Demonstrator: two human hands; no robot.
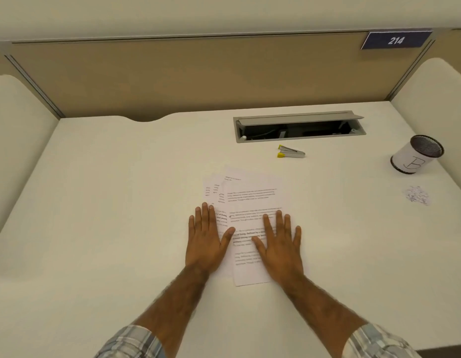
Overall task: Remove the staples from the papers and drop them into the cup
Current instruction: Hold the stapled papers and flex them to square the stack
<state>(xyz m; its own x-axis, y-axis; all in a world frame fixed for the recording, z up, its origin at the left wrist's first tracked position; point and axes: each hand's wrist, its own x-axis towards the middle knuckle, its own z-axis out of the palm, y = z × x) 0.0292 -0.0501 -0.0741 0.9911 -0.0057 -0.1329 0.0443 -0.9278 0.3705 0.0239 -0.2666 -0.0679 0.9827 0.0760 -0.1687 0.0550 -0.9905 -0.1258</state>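
A loose stack of printed papers (252, 197) lies fanned out on the white desk (120, 189), straight ahead of me. My left hand (207, 239) lies flat with straight fingers on the stack's left edge. My right hand (279, 244) lies flat on the top sheet's lower right part. A small staple remover (291, 151) with yellow tips rests on the desk beyond the papers, apart from both hands. The cup (418, 154), a dark mesh holder wrapped in white paper marked "B", stands far right. No staple is clear enough to see.
An open cable tray (299, 126) is set into the desk behind the staple remover. A small printed marker sticker (416, 195) lies near the cup. Beige partition walls close the back and both sides; a sign reads 214 (396, 40).
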